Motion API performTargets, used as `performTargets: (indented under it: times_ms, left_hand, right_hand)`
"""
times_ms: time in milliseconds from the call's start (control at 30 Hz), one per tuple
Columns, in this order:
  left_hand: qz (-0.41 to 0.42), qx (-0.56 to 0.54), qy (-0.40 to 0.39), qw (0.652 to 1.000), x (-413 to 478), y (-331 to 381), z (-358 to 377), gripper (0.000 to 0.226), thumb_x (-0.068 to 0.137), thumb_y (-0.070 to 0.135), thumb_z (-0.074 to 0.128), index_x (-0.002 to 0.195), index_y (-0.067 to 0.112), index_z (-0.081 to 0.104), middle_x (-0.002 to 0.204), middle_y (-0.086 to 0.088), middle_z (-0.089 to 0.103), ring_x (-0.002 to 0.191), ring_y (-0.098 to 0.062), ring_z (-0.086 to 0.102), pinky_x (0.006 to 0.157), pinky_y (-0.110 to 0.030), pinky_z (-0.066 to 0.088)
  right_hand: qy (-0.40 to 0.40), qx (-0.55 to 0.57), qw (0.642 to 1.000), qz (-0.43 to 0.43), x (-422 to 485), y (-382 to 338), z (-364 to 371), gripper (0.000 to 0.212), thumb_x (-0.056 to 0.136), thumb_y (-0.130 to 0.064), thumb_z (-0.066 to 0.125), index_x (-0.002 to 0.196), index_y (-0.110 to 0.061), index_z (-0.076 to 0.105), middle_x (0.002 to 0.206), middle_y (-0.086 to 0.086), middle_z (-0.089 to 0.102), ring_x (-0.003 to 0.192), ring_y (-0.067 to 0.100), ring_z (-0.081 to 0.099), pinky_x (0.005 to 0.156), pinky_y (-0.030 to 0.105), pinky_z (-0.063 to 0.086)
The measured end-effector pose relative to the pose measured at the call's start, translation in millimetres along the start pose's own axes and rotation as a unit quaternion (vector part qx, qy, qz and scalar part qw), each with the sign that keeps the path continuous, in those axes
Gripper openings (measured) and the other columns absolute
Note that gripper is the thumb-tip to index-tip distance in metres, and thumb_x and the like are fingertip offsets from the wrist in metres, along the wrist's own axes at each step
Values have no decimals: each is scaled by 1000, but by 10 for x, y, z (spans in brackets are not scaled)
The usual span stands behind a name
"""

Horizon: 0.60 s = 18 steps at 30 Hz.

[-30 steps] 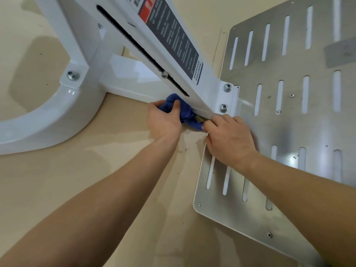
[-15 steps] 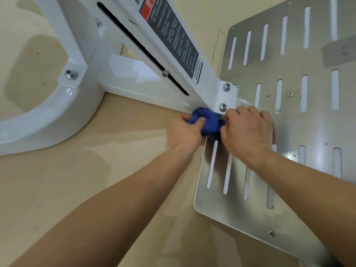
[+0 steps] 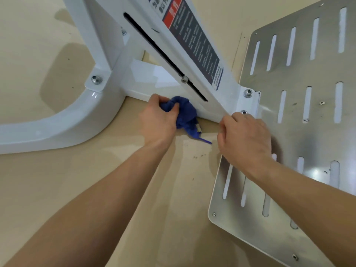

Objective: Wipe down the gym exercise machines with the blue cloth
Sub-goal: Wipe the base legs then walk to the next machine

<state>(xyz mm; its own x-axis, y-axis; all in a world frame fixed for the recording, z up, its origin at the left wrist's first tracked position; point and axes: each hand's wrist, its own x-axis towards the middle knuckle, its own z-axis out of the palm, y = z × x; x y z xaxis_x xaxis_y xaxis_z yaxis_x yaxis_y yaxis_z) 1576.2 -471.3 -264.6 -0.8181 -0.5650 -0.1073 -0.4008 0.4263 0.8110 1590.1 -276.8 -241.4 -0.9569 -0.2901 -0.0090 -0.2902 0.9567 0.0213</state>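
The cloth (image 3: 183, 112) sits bunched in a ball against the low bar (image 3: 135, 92) of the white frame, right where that bar meets the floor (image 3: 96, 180). The left hand (image 3: 158, 120) grips it with fingers and thumb curled round the wad. Balled up like this, it probably puts little fabric on the paint, so a pass could skip the seam along the bar's foot. A loose tail (image 3: 206, 140) trails on the floor near some dark specks (image 3: 196, 157). If it drags through them, grit may be carried back onto the white finish and streak or scratch it. Just above runs the sloped rail (image 3: 217, 93), with a dark slot (image 3: 163, 54) and a bolt (image 3: 184, 79) in it. A stray thread could catch on that bolt, or fabric could be pushed into the slot. The right hand (image 3: 244, 137) lies with fingers curled at the plate (image 3: 317, 135) corner beside the rail's foot, apart from the tail. Whether it holds anything cannot be told. A quick stroke toward it could bump the left knuckles into it or against the plate's thin metal edge.
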Motion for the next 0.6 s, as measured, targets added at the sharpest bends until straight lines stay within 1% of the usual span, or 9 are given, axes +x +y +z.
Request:
performTargets:
  times_ms: [100,167,200,267,333,400,433,500,600]
  left_hand:
    - [55,23,75,995,233,8,-204,24,80,31,67,98,25,53,90,14,60,81,-7,56,69,-25,44]
    - [87,15,87,992,372,-18,-267,33,82,25,66,111,23,50,107,10,58,89,-4,53,77,-23,44]
    - [116,28,64,991,397,-44,-260,37,85,24,64,119,22,49,117,8,56,95,-2,51,80,-22,42]
    - [207,82,-36,974,407,-120,-177,43,92,25,58,133,22,45,131,4,52,108,-6,48,87,-22,40]
    - [337,176,-118,917,425,-222,-88,40,95,23,52,134,17,45,131,0,51,118,-18,48,94,-34,43]
    - [430,268,-147,849,583,-328,-42,39,98,24,47,135,13,47,136,-6,50,126,-30,44,98,-45,41]
    - [429,290,-151,842,670,-351,-62,41,99,25,44,138,13,46,142,-6,47,131,-31,42,102,-46,39]
    - [373,317,-124,863,863,-352,-136,41,102,24,38,142,14,44,150,-4,42,138,-29,36,108,-40,36]
    - [261,378,-49,887,1077,-268,-173,34,104,21,31,135,9,43,147,-6,41,133,-27,40,99,-34,41]
  right_hand:
    - [-36,51,997,-46,-98,-270,67,6,82,-21,61,85,-16,62,83,2,59,67,28,59,52,30,39]
    - [-58,69,992,-84,-122,-477,110,9,71,-20,71,75,-16,63,72,2,58,53,28,56,44,26,35]
    - [-58,69,990,-105,-109,-561,131,12,69,-19,73,73,-16,63,69,1,57,49,27,54,42,25,34]
    - [-60,73,984,-148,-22,-697,175,9,75,-21,69,78,-16,62,73,1,58,53,26,54,44,26,33]
    - [-54,84,980,-171,74,-777,224,8,83,-23,60,86,-16,62,83,2,59,64,27,57,49,29,30]
    - [-49,87,978,-182,159,-818,246,9,83,-23,60,88,-16,63,85,3,60,67,29,59,50,29,30]
    - [-46,91,978,-181,188,-833,250,10,84,-23,59,90,-16,63,87,3,60,70,29,60,51,30,32]
    - [-71,102,978,-168,230,-829,251,14,90,-26,52,100,-19,60,97,1,58,83,28,61,58,31,36]
    - [-101,107,977,-154,206,-744,279,17,95,-30,43,103,-22,56,99,-1,54,84,25,57,64,34,47]
